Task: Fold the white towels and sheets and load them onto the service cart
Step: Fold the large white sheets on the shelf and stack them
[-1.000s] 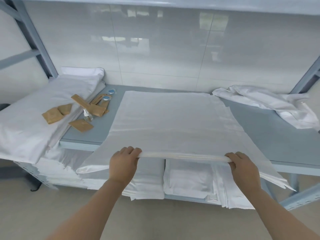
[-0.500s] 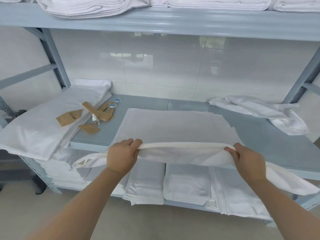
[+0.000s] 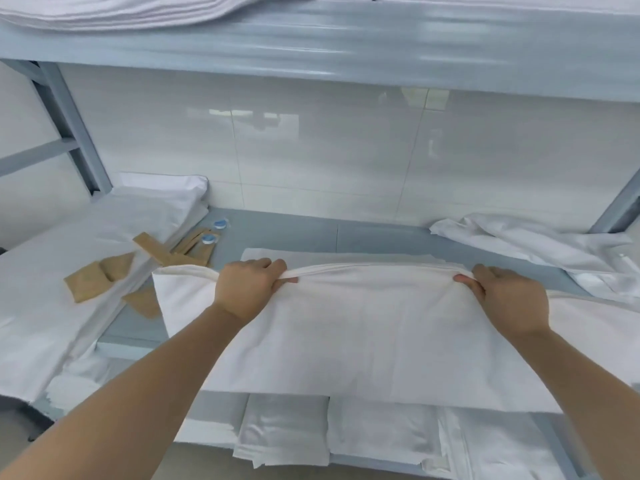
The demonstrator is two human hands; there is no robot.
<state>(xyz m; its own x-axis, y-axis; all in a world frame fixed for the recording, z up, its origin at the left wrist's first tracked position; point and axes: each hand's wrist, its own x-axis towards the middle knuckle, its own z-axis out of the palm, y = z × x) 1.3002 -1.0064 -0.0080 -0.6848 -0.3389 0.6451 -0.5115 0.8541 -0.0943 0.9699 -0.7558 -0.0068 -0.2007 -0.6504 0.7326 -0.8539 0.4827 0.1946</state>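
Note:
A white sheet (image 3: 363, 334) lies across the middle shelf (image 3: 287, 233) of a blue-grey rack, its near part folded up and over toward the wall. My left hand (image 3: 247, 289) grips the raised fold edge on the left. My right hand (image 3: 509, 299) grips the same edge on the right. The edge is stretched between both hands above the flat far part of the sheet (image 3: 346, 256). The sheet's near side hangs over the shelf's front.
A white pillow and bedding (image 3: 86, 265) fill the left, with brown paper packets (image 3: 93, 275) and small blue-capped items (image 3: 214, 232). Crumpled white cloth (image 3: 540, 251) lies at right. Folded linens (image 3: 329, 434) sit on the lower shelf, more stacks (image 3: 121, 12) on the top shelf.
Both hands have carried the sheet's near edge up and away from me toward the wall, doubling the sheet over itself. The view has tilted upward.

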